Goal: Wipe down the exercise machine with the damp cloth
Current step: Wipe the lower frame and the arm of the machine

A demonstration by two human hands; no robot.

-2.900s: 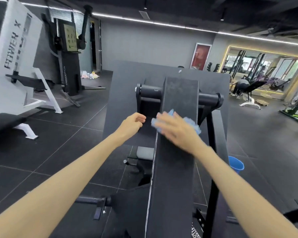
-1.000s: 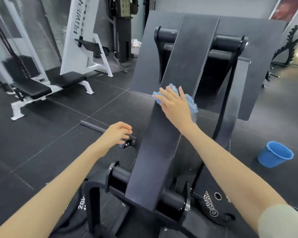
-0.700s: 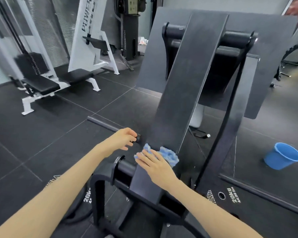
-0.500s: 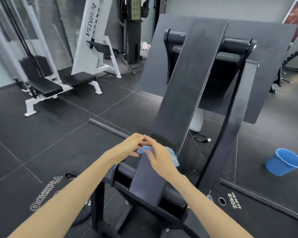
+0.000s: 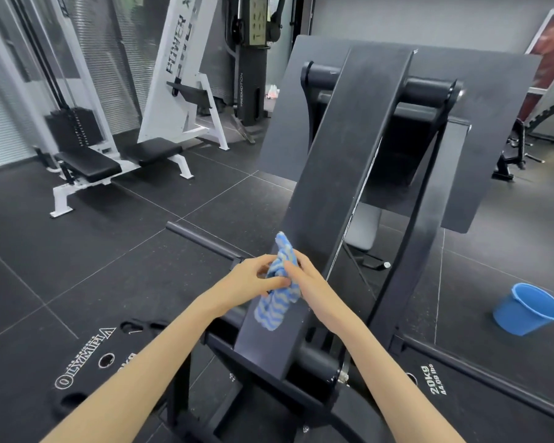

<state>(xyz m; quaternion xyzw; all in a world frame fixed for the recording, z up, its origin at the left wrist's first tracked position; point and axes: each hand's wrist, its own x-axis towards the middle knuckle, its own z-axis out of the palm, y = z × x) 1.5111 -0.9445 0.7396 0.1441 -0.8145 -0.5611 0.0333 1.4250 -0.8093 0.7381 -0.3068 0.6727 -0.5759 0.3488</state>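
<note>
your left hand point(image 5: 250, 278) and right hand point(image 5: 304, 279) both pinched the damp cloth point(image 5: 279, 292) above the exercise machine point(image 5: 343, 187)'s sloped beam. regripping loosely there, you risked dropping it onto the floor.

A blue-and-white striped cloth point(image 5: 277, 295), bunched and hanging partly loose, is held just above the lower end of the exercise machine point(image 5: 339, 193), whose long black flat beam slopes upward toward a broad dark plate.
</note>
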